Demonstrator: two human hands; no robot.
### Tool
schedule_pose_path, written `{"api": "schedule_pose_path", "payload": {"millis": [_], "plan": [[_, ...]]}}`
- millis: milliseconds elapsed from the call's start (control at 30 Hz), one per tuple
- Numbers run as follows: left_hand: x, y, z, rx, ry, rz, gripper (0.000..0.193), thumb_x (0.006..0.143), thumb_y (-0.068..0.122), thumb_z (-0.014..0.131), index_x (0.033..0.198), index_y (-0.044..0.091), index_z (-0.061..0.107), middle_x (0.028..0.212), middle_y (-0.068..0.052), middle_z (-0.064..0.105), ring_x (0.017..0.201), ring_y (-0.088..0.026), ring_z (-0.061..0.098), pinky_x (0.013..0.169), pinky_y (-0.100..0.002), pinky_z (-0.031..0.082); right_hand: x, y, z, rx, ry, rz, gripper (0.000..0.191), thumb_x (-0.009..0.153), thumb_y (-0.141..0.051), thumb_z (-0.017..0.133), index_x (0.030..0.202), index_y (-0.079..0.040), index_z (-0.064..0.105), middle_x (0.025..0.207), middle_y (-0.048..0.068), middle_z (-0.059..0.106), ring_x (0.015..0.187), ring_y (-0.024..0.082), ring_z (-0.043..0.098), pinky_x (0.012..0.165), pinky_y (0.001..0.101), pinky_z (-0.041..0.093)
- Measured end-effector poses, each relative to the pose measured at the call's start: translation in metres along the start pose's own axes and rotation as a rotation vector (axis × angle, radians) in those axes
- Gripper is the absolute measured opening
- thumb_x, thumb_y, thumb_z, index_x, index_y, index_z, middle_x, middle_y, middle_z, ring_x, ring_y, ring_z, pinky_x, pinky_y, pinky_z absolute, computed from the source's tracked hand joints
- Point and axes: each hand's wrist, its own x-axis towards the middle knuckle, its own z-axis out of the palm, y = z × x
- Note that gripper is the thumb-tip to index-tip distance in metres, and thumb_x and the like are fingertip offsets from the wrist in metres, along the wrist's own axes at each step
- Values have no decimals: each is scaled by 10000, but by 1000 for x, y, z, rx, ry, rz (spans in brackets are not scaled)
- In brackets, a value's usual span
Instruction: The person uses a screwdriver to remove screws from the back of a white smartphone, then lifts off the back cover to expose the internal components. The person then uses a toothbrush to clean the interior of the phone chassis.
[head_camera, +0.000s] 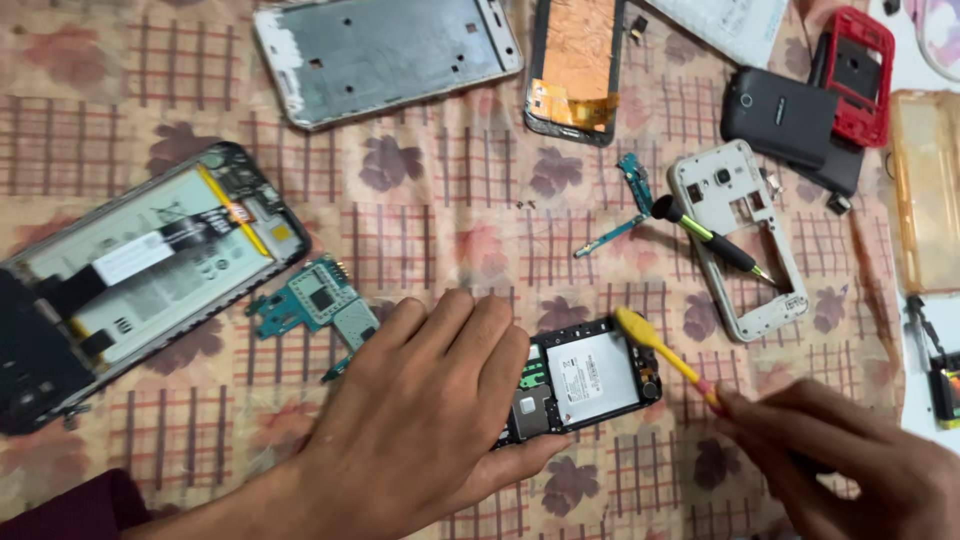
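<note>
Small black opened phone with a white battery (585, 380) lies at about 6 o'clock in the head view, flat on the checked floral cloth (430, 230), its back cover off and its insides showing. The left hand (420, 420) rests on its left end, palm down, fingers stretched flat and thumb hooked under the lower edge, so it pins the phone rather than clenching it. The right hand (860, 460), at 4 o'clock, pinches the handle of a thin yellow plastic pry tool (660, 350), whose flat tip touches the phone's upper right corner.

Judging by this, the opening is well along: the back is already removed and the battery still sits in place, with boards and screws seemingly left to lift.

Around it, counted: one large opened phone with a pale battery and yellow strip (150, 270) at 9 o'clock; one teal circuit board (315, 305) just beside the left hand's fingertips; one silver metal phone frame (385, 55) at 11 o'clock; one screen panel with orange backing (575, 65) at 12 o'clock; one thin teal flex strip (625, 205) near the middle; one white plastic phone frame (740, 240) at 2 o'clock, with one black-and-green screwdriver (715, 240) lying across it; one black phone back (780, 115) overlapping one red plastic frame (860, 75) at 1 o'clock; one clear orange case (925, 190) at 3 o'clock. That makes two pointed tools and two opened phones in all.
</note>
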Motion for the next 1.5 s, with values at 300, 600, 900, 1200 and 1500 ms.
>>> {"api": "schedule_pose_path", "payload": {"millis": [300, 600, 900, 1200, 1500], "plan": [[1, 1, 0, -20, -100, -20, 735, 793, 572, 759, 1094, -83, 616, 1074, -181, 612, 1010, -325, 579, 866, -453, 468, 56, 14, -49, -239, -283, -341, 420, 805, -233, 758, 1219, -173, 791, 973, -17, 747, 878, 112, 744, 744, 253, 642], [0, 0, 2, 41, -2, 9, 766, 837, 639, 680, 1091, -83, 637, 1142, -244, 640, 1064, -366, 597, 907, -475, 479, 155, -26, -63, -94, -513, -126, 295, 861, -111, 712, 1093, -242, 839, 1056, -54, 779, 963, 123, 792, 822, 291, 670], [-5, -3, 6, -26, -27, 24, 747, 909, 613, 650, 1058, -119, 638, 1083, -275, 640, 946, -359, 589, 763, -445, 471, 127, -35, -44, -160, -504, -346, 268, 853, -217, 740, 1047, -380, 826, 1125, -110, 734, 968, 76, 741, 831, 235, 647], [-7, -2, 7, -13, -24, 31, 781, 920, 637, 622, 1075, -127, 634, 1095, -293, 636, 968, -380, 597, 793, -456, 481, 109, -23, -39, -111, -341, -482, 262, 839, -183, 757, 1034, -331, 853, 1113, -54, 747, 959, 102, 752, 797, 247, 638], [-8, -3, 7, -49, -62, 13, 781, 924, 633, 612, 1089, -131, 628, 1045, -256, 621, 928, -359, 578, 755, -448, 461, 121, -14, -52, -110, -413, -529, 253, 816, -221, 780, 1022, -347, 855, 1052, -81, 738, 813, 62, 694, 644, 221, 585]]}}
